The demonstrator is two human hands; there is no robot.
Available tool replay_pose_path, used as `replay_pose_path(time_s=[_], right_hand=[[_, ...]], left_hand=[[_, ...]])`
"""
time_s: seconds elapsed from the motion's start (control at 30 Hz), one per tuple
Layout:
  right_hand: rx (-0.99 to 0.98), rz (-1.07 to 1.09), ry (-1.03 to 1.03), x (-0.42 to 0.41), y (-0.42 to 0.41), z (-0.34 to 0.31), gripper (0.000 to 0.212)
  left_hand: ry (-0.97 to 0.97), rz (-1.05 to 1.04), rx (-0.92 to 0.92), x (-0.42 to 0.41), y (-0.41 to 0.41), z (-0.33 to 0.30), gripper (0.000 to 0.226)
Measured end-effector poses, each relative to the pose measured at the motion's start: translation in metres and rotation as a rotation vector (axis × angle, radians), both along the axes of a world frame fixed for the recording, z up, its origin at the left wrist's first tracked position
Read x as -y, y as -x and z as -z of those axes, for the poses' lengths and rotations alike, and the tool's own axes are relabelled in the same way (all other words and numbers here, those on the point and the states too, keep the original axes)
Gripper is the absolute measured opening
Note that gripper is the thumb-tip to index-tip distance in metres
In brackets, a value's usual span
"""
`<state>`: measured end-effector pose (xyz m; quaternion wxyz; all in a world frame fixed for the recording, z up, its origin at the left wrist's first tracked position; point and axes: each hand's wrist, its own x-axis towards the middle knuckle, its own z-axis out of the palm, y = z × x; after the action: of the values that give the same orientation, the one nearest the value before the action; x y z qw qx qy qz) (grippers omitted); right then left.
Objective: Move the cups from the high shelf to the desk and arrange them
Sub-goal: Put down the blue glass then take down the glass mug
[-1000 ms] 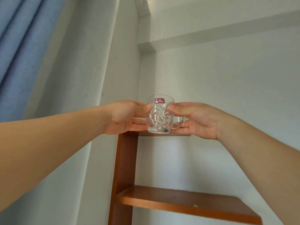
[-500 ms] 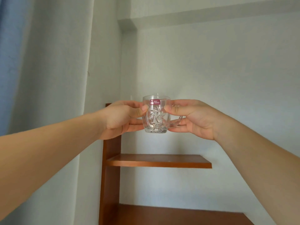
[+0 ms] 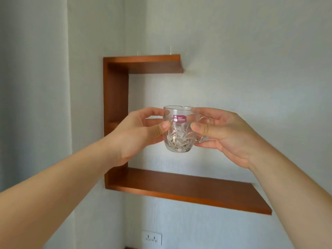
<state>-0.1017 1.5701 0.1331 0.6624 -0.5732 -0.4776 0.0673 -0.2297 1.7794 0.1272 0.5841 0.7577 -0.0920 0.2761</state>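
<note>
A clear cut-glass cup with a red sticker and a handle on its right is held upright in mid-air, well below the high shelf. My left hand pinches its left side with thumb and fingers. My right hand grips the right side around the handle. Faint glints of glass rims show just above the high shelf's top edge; what stands there is hidden from this angle.
The brown wooden wall unit has an upright side panel and a longer lower shelf under the cup. A white wall socket sits low on the wall. A wall corner lies to the left.
Both hands have lowered the cup from the high shelf's level to between the two shelves. The view has tilted down, showing the whole wall unit and the socket.
</note>
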Motion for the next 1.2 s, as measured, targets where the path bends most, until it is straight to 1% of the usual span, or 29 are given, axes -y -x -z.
replay_pose_path(time_s=[0.17,0.3,0.43,0.5,0.6,0.63,0.77,0.97,1.03,1.2], right_hand=[[-0.001,-0.037,0.032,-0.001,-0.014,0.064,0.056],[-0.073,-0.030,0.058,-0.012,-0.024,0.109,0.065],[-0.112,-0.026,0.115,-0.030,-0.032,0.148,0.067],[-0.131,-0.030,0.123,-0.038,-0.034,0.166,0.064],[-0.120,-0.034,0.131,-0.049,-0.033,0.190,0.051],[-0.119,-0.032,0.132,-0.053,-0.032,0.198,0.050],[-0.138,0.075,0.139,-0.071,-0.029,0.230,0.057],[-0.155,0.257,0.199,-0.092,-0.012,0.278,0.061],[-0.196,0.285,0.193,-0.096,-0.009,0.297,0.059],[-0.236,0.393,0.294,-0.098,-0.001,0.336,0.058]], left_hand=[[0.061,-0.010,0.005,0.009,-0.002,0.070,0.043],[0.115,-0.034,-0.024,0.005,-0.002,0.116,0.045],[0.130,-0.067,-0.062,-0.008,-0.007,0.155,0.049],[0.119,-0.073,-0.080,-0.019,-0.010,0.171,0.049],[0.106,-0.036,-0.098,-0.037,-0.017,0.195,0.047],[0.109,-0.020,-0.106,-0.043,-0.019,0.203,0.047],[0.107,0.044,-0.148,-0.066,-0.030,0.234,0.057],[0.100,0.060,-0.256,-0.096,-0.043,0.285,0.076],[0.091,0.058,-0.302,-0.100,-0.046,0.301,0.082],[0.092,0.061,-0.383,-0.106,-0.052,0.344,0.078]])
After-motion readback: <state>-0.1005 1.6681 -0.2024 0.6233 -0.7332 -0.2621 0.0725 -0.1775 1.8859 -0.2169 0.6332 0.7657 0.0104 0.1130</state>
